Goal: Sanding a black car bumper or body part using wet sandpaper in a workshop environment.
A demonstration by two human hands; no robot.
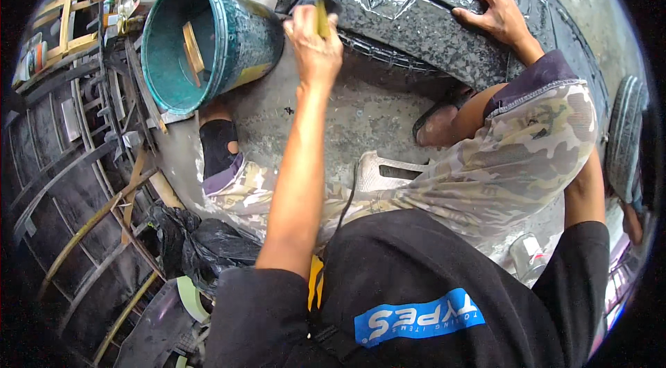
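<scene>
Toward the far edge of the concrete floor [361,118]: black moulded panel [444,42], raised side up; support underneath not visible.
Panel surface: wet and glossy over the embossed area, pale mottling elsewhere; probably slippery under bare fingers.
Panel weight: judged light to moderate for the size, given a thin, plastic-like build; awkward rather than heavy.
Panel stiffness: likely firm along the ridges, springier toward the long edges; liable to flex or crack if twisted from one corner.
Left hand [313,45]: pinches a yellow-and-dark pad [322,18] between thumb and fingers, at the panel's left end; contact between pad and panel hidden.
Pad handling: judged light and easily held; best gripped by the yellow back, clear of the dark side.
Right hand [499,14]: rests on the panel toward the right end, fingers and thumb spread, pinching nothing.
Panel hold points: use opposite outer edges, with fingers curled under; avoid the wet embossed face for lifting.
Teal bucket [253,42]: sits on the floor beside the panel's left end, strip of wood [193,49] inside; allow clearance at that corner.
</scene>
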